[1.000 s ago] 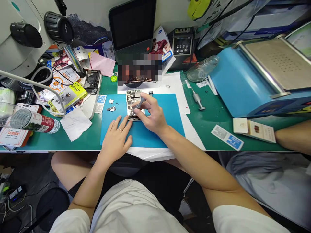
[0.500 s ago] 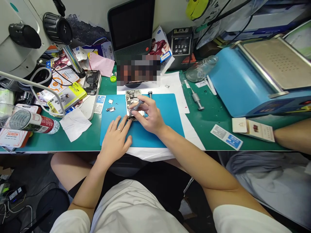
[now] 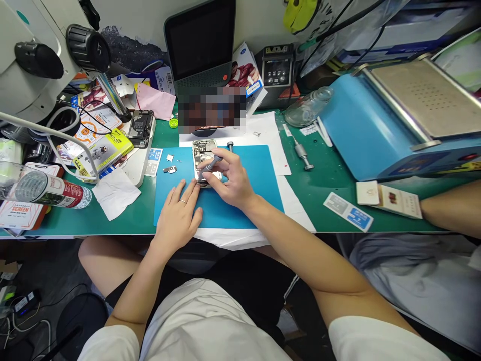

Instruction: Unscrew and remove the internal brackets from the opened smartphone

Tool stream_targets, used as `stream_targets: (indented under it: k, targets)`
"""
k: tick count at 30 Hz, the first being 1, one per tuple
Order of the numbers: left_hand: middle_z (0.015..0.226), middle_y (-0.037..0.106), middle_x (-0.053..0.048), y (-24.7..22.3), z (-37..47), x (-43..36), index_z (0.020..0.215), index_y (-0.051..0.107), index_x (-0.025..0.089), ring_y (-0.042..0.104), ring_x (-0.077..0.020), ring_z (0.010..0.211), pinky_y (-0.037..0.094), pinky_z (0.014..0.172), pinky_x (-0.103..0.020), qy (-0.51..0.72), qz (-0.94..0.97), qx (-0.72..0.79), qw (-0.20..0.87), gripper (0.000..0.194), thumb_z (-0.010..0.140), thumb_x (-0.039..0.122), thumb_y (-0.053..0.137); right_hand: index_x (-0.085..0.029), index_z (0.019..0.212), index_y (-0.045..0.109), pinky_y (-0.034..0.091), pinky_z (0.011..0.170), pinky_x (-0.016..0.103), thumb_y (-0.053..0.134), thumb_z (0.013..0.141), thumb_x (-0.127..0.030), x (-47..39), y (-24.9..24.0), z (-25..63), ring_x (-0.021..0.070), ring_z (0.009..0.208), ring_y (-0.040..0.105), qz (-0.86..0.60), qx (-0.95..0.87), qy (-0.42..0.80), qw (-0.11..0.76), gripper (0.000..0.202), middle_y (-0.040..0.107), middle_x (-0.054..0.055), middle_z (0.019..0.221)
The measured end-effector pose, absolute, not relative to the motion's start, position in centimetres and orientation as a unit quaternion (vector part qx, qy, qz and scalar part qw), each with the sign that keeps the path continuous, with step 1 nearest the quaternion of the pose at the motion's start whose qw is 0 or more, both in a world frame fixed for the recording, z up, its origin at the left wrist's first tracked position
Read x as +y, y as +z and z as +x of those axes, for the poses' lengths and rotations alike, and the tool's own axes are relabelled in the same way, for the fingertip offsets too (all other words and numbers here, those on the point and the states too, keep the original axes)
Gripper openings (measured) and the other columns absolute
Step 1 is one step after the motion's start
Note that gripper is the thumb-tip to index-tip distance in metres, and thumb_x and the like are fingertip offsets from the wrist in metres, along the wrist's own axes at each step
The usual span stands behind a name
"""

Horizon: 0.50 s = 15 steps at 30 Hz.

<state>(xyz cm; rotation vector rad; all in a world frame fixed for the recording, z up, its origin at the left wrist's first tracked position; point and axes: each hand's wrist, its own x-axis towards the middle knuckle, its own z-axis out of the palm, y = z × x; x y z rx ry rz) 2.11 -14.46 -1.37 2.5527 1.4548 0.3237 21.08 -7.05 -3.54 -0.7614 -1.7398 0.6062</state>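
An opened phone [image 3: 203, 149] with its inner parts bare lies on the blue mat [image 3: 255, 200]. My right hand [image 3: 235, 183] is closed around a small grey screwdriver [image 3: 213, 163], its tip slanting down to the phone's lower left part. Palm down on the mat, my left hand [image 3: 178, 210] has its fingers stretched out, the fingertips at the phone's lower left corner. Left of the phone lie a small dark part [image 3: 170, 170] and a small pale piece [image 3: 170, 158]. A second screwdriver [image 3: 230, 146] lies partly hidden beyond my right hand.
Another screwdriver [image 3: 301, 153] lies right of the mat, before a glass jar [image 3: 308, 108] and a blue machine [image 3: 361, 145]. On the left stand a plastic bottle [image 3: 52, 188], a yellow battery box [image 3: 105, 153] and another opened phone [image 3: 142, 128]. Another person's arm [image 3: 451, 208] rests at the right.
The whole view has shifted slightly. Both hands keep nearly the same place at the phone, with the screwdriver still in my right hand.
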Motion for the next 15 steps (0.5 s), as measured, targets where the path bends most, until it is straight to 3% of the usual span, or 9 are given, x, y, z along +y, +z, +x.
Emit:
stream_targets:
  k: [7, 15]
  targets:
    - [0.168, 0.038, -0.008, -1.39, 2.30, -14.58, 0.161, 0.037, 0.013, 0.030, -0.0347, 0.157, 0.030, 0.127, -0.055, 0.114, 0.839, 0.526, 0.081, 0.057, 0.108, 0.036, 0.036, -0.031, 0.144, 0.038, 0.068, 0.083, 0.034, 0.059, 0.102, -0.026, -6.94, -3.42, 21.17, 0.0167, 0.097, 0.076, -0.314, -0.719, 0.245, 0.570, 0.047, 0.072, 0.004, 0.109]
    - [0.165, 0.041, -0.012, -1.96, 2.56, -14.55, 0.159, 0.041, 0.014, 0.032, -0.0395, 0.155, 0.028, 0.126, -0.062, 0.133, 0.797, 0.587, 0.050, 0.066, 0.105, 0.053, 0.043, -0.031, 0.143, 0.035, 0.068, 0.082, 0.036, 0.057, 0.102, -0.028, -6.87, -3.44, 21.49, 0.0183, 0.096, 0.077, -0.330, -0.720, 0.245, 0.559, 0.046, 0.073, 0.004, 0.111]
